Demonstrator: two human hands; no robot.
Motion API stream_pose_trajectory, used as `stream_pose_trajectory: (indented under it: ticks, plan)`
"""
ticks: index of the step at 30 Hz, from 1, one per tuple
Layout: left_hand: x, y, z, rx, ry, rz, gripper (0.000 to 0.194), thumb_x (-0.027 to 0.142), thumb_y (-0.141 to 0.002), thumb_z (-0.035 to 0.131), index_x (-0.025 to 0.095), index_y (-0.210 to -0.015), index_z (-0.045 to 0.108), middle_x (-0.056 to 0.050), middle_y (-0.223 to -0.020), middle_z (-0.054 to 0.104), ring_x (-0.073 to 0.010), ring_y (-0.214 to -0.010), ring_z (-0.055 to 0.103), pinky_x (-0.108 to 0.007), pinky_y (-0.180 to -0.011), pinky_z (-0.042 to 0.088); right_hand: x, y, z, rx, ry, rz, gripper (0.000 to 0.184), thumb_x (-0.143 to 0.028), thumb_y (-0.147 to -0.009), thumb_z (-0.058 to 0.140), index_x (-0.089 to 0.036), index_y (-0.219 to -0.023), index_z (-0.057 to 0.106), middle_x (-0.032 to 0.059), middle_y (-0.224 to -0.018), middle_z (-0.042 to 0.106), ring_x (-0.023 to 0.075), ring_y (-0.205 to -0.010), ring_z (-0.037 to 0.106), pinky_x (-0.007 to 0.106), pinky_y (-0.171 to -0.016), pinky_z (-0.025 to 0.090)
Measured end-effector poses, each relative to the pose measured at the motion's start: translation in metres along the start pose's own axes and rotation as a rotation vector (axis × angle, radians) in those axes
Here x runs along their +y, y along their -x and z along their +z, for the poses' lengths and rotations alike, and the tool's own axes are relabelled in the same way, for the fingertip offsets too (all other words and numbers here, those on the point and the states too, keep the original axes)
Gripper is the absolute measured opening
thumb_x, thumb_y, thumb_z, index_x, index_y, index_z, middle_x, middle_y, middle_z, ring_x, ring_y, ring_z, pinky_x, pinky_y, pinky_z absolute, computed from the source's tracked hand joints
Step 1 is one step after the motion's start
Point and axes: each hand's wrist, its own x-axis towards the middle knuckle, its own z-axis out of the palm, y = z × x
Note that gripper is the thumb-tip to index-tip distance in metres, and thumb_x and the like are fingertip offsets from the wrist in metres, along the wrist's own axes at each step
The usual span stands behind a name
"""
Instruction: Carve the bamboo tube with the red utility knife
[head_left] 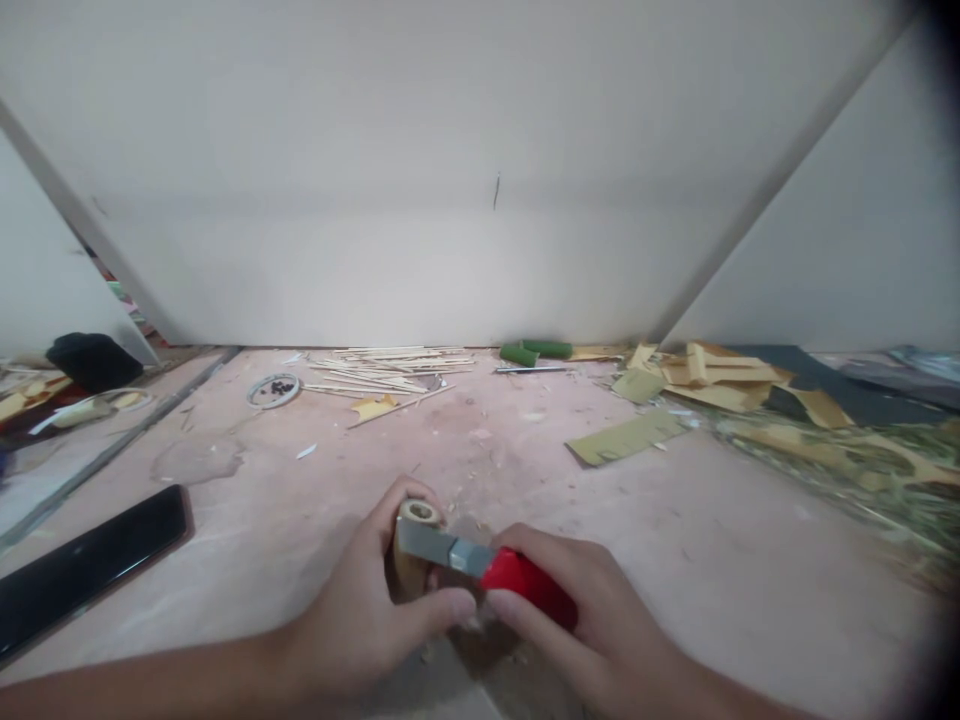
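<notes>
My left hand (pixel 356 615) is wrapped round a short, upright, tan tube (pixel 410 575), which looks like bamboo or wood, with a hole showing in its pale top end. In my right hand (pixel 600 605) is a red-handled utility knife (pixel 531 588). Its wide metal blade points left and lies against the near side of the tube, just below the rim. The tips of both thumbs are close together in front of the tube. Small pale shavings lie on the table around my hands. The lower part of the tube is partly hidden by my left hand.
A phone (pixel 97 565) lies at the left. Farther back are a small round lid with dark bits (pixel 273 391), thin sticks (pixel 390 372) and green tubes (pixel 536 350). Cardboard scraps (pixel 630 436) lie back right. A white panel (pixel 450 200) closes off the back.
</notes>
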Motion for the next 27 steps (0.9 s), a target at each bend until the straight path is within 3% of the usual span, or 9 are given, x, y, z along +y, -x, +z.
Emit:
stream_pose_trajectory:
  ticks: [5, 12, 19, 23, 27]
  plan:
    - [-0.0030, -0.0018, 0.0031, 0.032, 0.003, -0.065, 0.044, 0.024, -0.075, 0.089, 0.023, -0.096, 0.050, 0.007, -0.077, 0.055, -0.0116, -0.070, 0.050, -0.021, -0.064, 0.040, 0.0002, -0.0008, 0.0017, -0.045, 0.038, -0.010, 0.021, -0.039, -0.101, 0.060, -0.023, -0.089, 0.067, -0.0008, -0.084, 0.074, 0.0167, -0.073, 0.064, 0.026, -0.066, 0.043]
    - [-0.0021, -0.0023, 0.0052, 0.082, 0.006, -0.127, 0.046, 0.026, -0.070, 0.093, 0.021, -0.084, 0.050, 0.007, -0.073, 0.058, -0.0122, -0.069, 0.052, -0.022, -0.063, 0.041, 0.0026, 0.0015, 0.0021, -0.040, -0.011, -0.040, 0.018, -0.038, -0.102, 0.060, -0.026, -0.103, 0.072, -0.0012, -0.094, 0.079, 0.0176, -0.079, 0.071, 0.027, -0.074, 0.049]
    - [-0.0007, -0.0013, 0.0088, 0.159, 0.029, -0.171, 0.047, 0.025, -0.065, 0.095, 0.020, -0.075, 0.049, 0.006, -0.065, 0.059, -0.0113, -0.063, 0.054, -0.020, -0.057, 0.041, 0.0034, 0.0039, 0.0031, 0.064, 0.010, -0.107, 0.022, -0.037, -0.101, 0.061, -0.030, -0.117, 0.074, 0.0011, -0.106, 0.082, 0.0214, -0.088, 0.075, 0.029, -0.077, 0.053]
    - [0.0004, -0.0020, 0.0097, 0.199, -0.012, -0.145, 0.045, 0.030, -0.069, 0.093, 0.019, -0.072, 0.050, 0.006, -0.062, 0.057, -0.0106, -0.059, 0.052, -0.020, -0.056, 0.040, 0.0025, 0.0009, 0.0024, 0.076, -0.030, -0.068, 0.019, -0.037, -0.101, 0.062, -0.027, -0.114, 0.073, 0.0019, -0.104, 0.080, 0.0214, -0.087, 0.074, 0.030, -0.079, 0.053]
    - [0.0014, -0.0014, 0.0054, 0.182, -0.164, -0.070, 0.043, 0.037, -0.081, 0.085, 0.018, -0.068, 0.048, 0.006, -0.062, 0.047, -0.0088, -0.058, 0.041, -0.020, -0.055, 0.035, 0.0026, -0.0021, 0.0004, 0.080, -0.142, 0.087, 0.027, -0.044, -0.105, 0.055, -0.022, -0.096, 0.068, 0.0011, -0.084, 0.074, 0.0189, -0.074, 0.067, 0.029, -0.068, 0.050]
